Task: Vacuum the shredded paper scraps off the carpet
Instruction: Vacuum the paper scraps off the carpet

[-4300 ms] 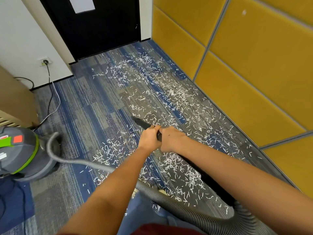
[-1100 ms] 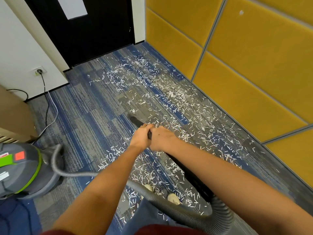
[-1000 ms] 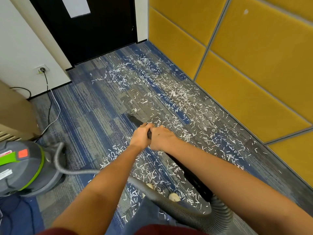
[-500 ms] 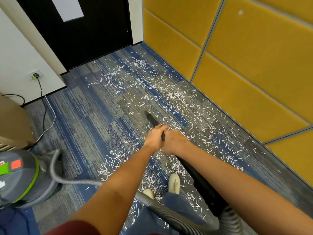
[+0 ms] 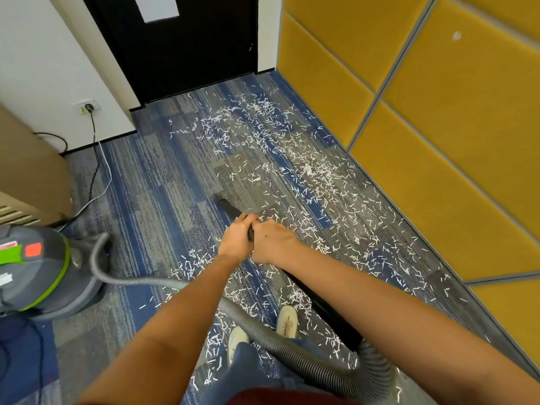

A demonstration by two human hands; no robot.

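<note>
Hands side by side, touching, both wrapped tight around black vacuum wand: left hand, right hand. Wand tip just ahead of left hand, down on carpet, angled forward-left. Rest of wand running back under right forearm to ribbed grey hose near body. Hose looping behind hands, passing under left forearm, out to grey-and-green vacuum canister, well left of left hand, on carpet.

Shredded paper scraps, white, thin strips, scattered thick ahead of and right of right hand, up toward black door and along yellow wall panels. More scraps below and behind hands, around two pale shoes. Patch directly ahead-left of wand tip mostly bare carpet; few stray strips only. Carpet striped blue and grey.

Far left of left hand: wall socket with black plug in, power cord trailing down wall and across carpet toward canister. Tan cabinet edge beyond canister. Blue trouser legs and dark red shirt hem at bottom, below forearms.
</note>
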